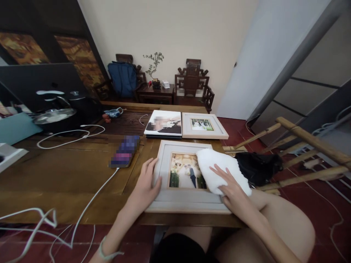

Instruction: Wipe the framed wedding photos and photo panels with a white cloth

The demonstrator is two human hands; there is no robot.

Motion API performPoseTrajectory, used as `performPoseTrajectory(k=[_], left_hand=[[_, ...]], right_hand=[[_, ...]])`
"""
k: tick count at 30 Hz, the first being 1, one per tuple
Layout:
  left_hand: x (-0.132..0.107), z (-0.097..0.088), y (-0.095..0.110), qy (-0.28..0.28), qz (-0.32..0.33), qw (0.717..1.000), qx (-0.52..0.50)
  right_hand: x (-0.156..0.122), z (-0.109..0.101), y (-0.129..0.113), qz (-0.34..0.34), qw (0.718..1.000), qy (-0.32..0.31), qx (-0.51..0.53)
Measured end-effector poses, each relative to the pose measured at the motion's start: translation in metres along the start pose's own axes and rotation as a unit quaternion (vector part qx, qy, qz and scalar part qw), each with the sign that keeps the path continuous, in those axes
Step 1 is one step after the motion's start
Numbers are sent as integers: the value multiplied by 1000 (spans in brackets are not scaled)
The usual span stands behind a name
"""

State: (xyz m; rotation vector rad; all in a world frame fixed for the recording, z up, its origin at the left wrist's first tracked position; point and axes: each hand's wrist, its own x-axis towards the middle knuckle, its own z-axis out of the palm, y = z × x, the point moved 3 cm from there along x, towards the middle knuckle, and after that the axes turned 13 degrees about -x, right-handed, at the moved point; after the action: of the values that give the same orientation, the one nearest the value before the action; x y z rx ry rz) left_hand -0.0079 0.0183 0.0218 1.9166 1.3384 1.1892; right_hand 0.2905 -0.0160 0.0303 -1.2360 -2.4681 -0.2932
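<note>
Your framed picture (187, 175) lies face up on the wooden table (82, 177), near the edge in front of you, perhaps so that both arms reach it comfortably. Your left hand (148, 182) is half open along its left side, with the thumb near the border; it seems to steady the frame without gripping. Your right hand (229, 188), its visible fingers spread, rests upon the folded white cloth (215, 160), maybe to keep it flat over the right side. Behind lies another frame (219, 126), apart from your hands.
</note>
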Motion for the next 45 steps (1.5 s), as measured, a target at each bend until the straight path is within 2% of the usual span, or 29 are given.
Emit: performPoseTrajectory(k=[2,4,8,11,14,17,21,24,27,31,35,37,40,45], left_hand=[[8,14,0,10,66,998,6],[13,24,-3,-13,105,994,3],[18,29,-13,-70,119,990,1],[19,29,-16,-91,109,990,21],[19,31,-17,-85,103,990,38],[20,34,-18,-72,118,990,36],[21,35,-21,-67,135,988,27],[21,33,-24,-60,151,987,16],[20,33,-29,-62,172,983,7],[19,32,-34,-62,182,981,2],[18,31,-30,-53,157,986,-7],[18,30,-27,-48,129,990,-11],[17,30,-25,-37,94,995,-20],[14,33,-27,-29,106,993,-34]], right_hand=[[4,3,3,2,1000,-4,0],[8,6,5,5,1000,-3,1],[12,11,10,18,1000,-7,-23],[23,10,16,30,997,-20,-67],[57,6,18,29,992,-7,-122],[109,9,8,-7,986,4,-164],[166,36,-25,-150,972,-34,-175],[180,54,-34,-171,965,-64,-186],[173,55,-23,-142,967,-87,-192],[152,34,8,-94,966,-127,-203],[128,10,43,-30,962,-164,-218],[115,3,53,-8,959,-177,-222],[93,-2,47,-1,958,-192,-215],[41,-19,2,-9,966,-211,-151]])
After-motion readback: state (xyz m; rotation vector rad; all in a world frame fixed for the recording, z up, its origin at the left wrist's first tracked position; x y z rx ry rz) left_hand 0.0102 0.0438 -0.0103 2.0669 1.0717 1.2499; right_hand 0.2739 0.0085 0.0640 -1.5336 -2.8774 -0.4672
